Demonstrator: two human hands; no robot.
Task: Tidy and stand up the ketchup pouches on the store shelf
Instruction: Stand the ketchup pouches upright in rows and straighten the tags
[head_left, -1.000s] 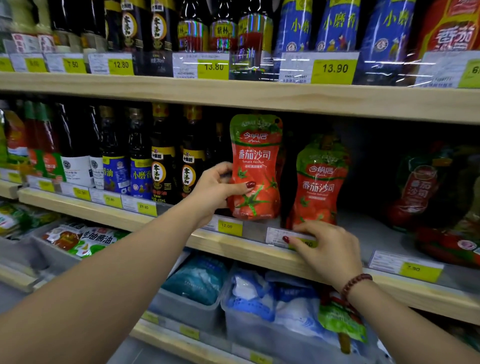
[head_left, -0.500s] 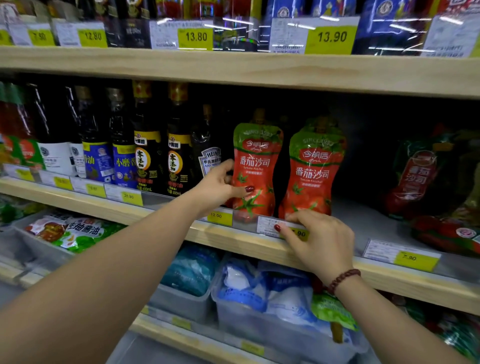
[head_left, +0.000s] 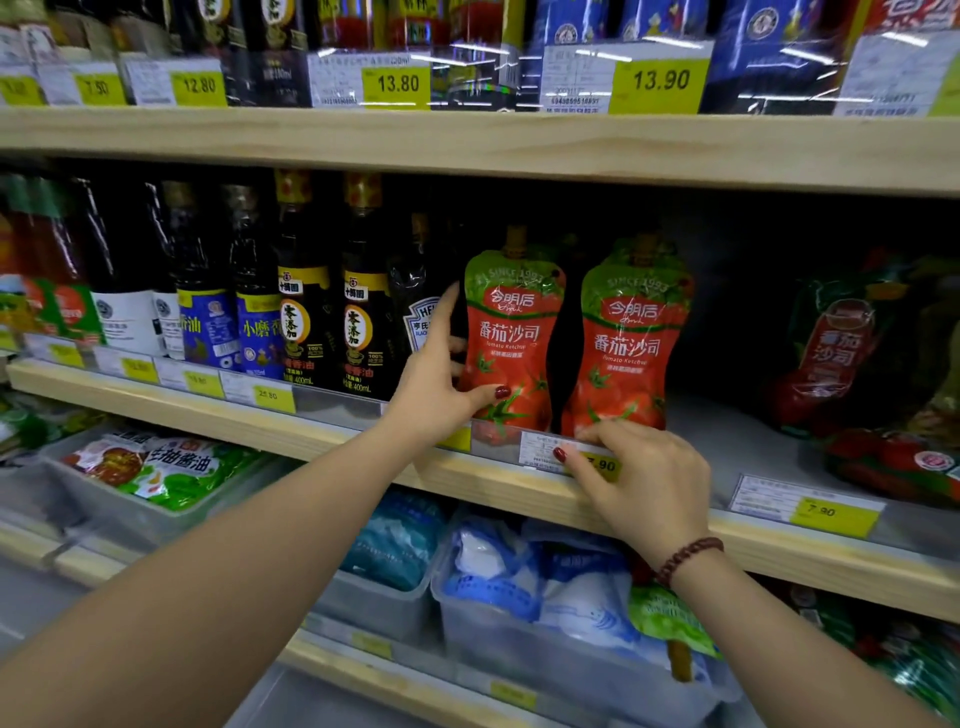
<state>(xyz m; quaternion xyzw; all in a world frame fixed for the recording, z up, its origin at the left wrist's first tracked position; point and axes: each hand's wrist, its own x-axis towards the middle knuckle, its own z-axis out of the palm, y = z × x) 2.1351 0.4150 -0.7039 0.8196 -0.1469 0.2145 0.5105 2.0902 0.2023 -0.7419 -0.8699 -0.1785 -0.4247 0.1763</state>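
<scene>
The right hand (head_left: 644, 483) covers part of a price tag (head_left: 550, 448); the far-right pouches (head_left: 841, 343) are dim and blurred

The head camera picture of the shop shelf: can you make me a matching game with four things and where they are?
Things:
1. left hand
2. right hand
3. red and green standing ketchup pouch with a spout, the right one of two
4. dark Heinz bottle with a white label

Places:
A. on the yellow 7.90 price tag at the shelf edge
B. just left of the left standing ketchup pouch
C. gripping the left standing ketchup pouch, thumb on its front
D. upright, directly above the right hand

Pairs: 1-C, 2-A, 3-D, 4-B
</scene>
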